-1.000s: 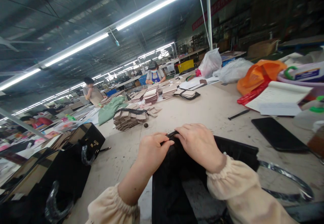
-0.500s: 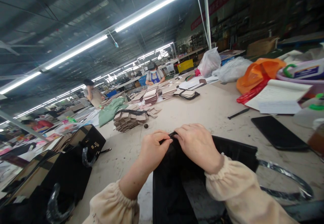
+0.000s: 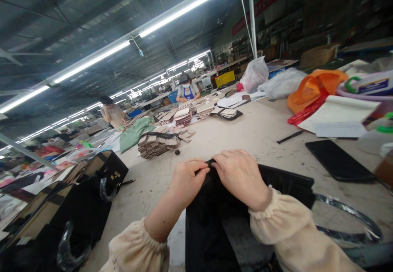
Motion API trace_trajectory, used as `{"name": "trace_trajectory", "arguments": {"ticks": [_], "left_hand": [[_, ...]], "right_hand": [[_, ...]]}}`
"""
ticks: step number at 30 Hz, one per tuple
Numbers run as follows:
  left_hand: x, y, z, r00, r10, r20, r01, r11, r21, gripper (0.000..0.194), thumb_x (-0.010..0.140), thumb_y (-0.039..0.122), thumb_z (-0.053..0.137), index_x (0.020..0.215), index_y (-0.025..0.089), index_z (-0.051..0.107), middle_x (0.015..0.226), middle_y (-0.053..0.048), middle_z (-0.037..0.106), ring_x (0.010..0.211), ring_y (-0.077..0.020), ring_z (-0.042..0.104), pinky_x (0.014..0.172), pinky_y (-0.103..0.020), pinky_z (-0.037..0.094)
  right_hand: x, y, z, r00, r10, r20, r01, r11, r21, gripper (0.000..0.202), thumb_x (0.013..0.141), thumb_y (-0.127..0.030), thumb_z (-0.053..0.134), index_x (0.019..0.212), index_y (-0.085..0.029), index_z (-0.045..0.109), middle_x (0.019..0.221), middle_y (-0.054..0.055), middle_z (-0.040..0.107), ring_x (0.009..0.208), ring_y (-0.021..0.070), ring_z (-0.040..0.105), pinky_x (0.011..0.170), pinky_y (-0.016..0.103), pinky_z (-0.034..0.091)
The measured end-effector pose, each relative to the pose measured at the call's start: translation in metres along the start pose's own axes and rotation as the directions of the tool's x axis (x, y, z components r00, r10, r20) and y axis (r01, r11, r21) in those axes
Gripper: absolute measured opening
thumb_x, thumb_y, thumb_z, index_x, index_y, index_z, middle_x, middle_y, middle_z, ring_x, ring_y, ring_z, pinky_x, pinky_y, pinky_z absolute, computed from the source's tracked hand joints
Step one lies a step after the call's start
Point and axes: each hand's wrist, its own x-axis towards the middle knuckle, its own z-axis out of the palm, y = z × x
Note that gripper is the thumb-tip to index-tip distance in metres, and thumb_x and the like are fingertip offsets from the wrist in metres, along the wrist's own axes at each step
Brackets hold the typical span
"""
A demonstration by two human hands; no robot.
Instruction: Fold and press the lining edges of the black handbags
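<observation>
A black bag (image 3: pixel 205 231) lies on the worktable in front of me, its plastic-wrapped handle (image 3: pixel 365 223) looping out to the right. My left hand (image 3: pixel 186 182) pinches the bag's top edge between thumb and fingers. Right beside it, my right hand (image 3: pixel 241 177) is closed over the same edge, its fingertips nearly touching those of the left. A short piece of the dark edge shows between the two hands. The palm side of my right hand is hidden.
Black bags (image 3: pixel 82 206) stand at the left. Stacked pieces (image 3: pixel 156 145) and a green cloth (image 3: pixel 136 132) lie beyond my hands. At right are a phone (image 3: pixel 339 160), a dark stick (image 3: pixel 289 137), a notebook (image 3: pixel 340 116) and an orange bag (image 3: pixel 319 87). A person (image 3: pixel 188 89) works farther back.
Both hands keep their grip on the bag's edge, almost unmoved. In the background, the person at left has lowered an arm slightly.
</observation>
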Motion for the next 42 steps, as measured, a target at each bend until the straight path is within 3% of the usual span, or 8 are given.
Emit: {"name": "trace_trajectory", "arguments": {"ticks": [5, 14, 23, 31, 37, 42], "left_hand": [[-0.0003, 0.0012, -0.0026, 0.999, -0.031, 0.022, 0.032, 0.998, -0.059, 0.012, 0.075, 0.011, 0.063, 0.079, 0.018, 0.073, 0.085, -0.001, 0.073, 0.079, -0.0132, 0.066, 0.076, -0.022, 0.050], [-0.0005, 0.0031, 0.0033, 0.969, -0.244, -0.029, 0.239, 0.964, -0.117, 0.007, 0.072, 0.017, 0.063, 0.070, 0.019, 0.069, 0.077, 0.001, 0.072, 0.073, -0.0142, 0.065, 0.071, -0.024, 0.048], [-0.0013, 0.0048, 0.0010, 0.979, -0.199, -0.042, 0.195, 0.976, -0.096, 0.010, 0.074, 0.018, 0.064, 0.076, 0.020, 0.073, 0.078, 0.000, 0.074, 0.073, -0.0154, 0.067, 0.071, -0.025, 0.051], [0.0018, 0.0076, -0.0009, 0.983, -0.183, -0.012, 0.184, 0.980, 0.076, 0.010, 0.076, 0.018, 0.060, 0.072, 0.018, 0.069, 0.068, 0.000, 0.070, 0.063, -0.0133, 0.061, 0.062, -0.024, 0.044], [0.0043, 0.0093, 0.0026, 0.975, -0.222, -0.024, 0.223, 0.972, 0.072, 0.008, 0.075, 0.019, 0.060, 0.071, 0.017, 0.066, 0.065, 0.001, 0.067, 0.063, -0.0125, 0.059, 0.062, -0.023, 0.042], [0.0019, 0.0045, 0.0032, 0.985, -0.174, -0.011, 0.174, 0.985, -0.011, 0.002, 0.075, 0.018, 0.061, 0.074, 0.019, 0.063, 0.067, 0.003, 0.065, 0.064, -0.0113, 0.059, 0.062, -0.022, 0.045]], "right_hand": [[-0.0003, 0.0019, -0.0012, 1.000, -0.017, 0.002, 0.017, 1.000, 0.015, 0.014, 0.089, -0.023, 0.051, 0.079, -0.022, 0.062, 0.076, 0.001, 0.064, 0.077, 0.0184, 0.055, 0.075, 0.033, 0.028], [0.0013, 0.0060, -0.0016, 0.999, -0.034, -0.009, 0.034, 0.999, 0.027, 0.017, 0.089, -0.022, 0.050, 0.080, -0.021, 0.064, 0.078, 0.002, 0.065, 0.077, 0.0172, 0.055, 0.083, 0.032, 0.029], [0.0029, 0.0064, -0.0019, 0.999, -0.033, -0.015, 0.033, 0.999, 0.023, 0.018, 0.089, -0.021, 0.049, 0.079, -0.020, 0.064, 0.079, 0.002, 0.066, 0.077, 0.0168, 0.056, 0.088, 0.032, 0.029], [0.0023, 0.0056, -0.0019, 0.999, -0.033, -0.005, 0.033, 0.999, 0.028, 0.018, 0.090, -0.022, 0.048, 0.080, -0.021, 0.064, 0.079, 0.002, 0.065, 0.079, 0.0170, 0.057, 0.092, 0.033, 0.028], [0.0019, 0.0064, -0.0016, 1.000, -0.016, -0.007, 0.016, 0.999, 0.032, 0.018, 0.089, -0.021, 0.049, 0.080, -0.021, 0.064, 0.079, 0.002, 0.066, 0.080, 0.0171, 0.057, 0.094, 0.034, 0.027], [0.0020, 0.0068, -0.0012, 1.000, -0.018, -0.006, 0.019, 0.999, 0.040, 0.018, 0.089, -0.022, 0.049, 0.081, -0.020, 0.065, 0.080, 0.003, 0.066, 0.080, 0.0171, 0.057, 0.094, 0.034, 0.027]]}}
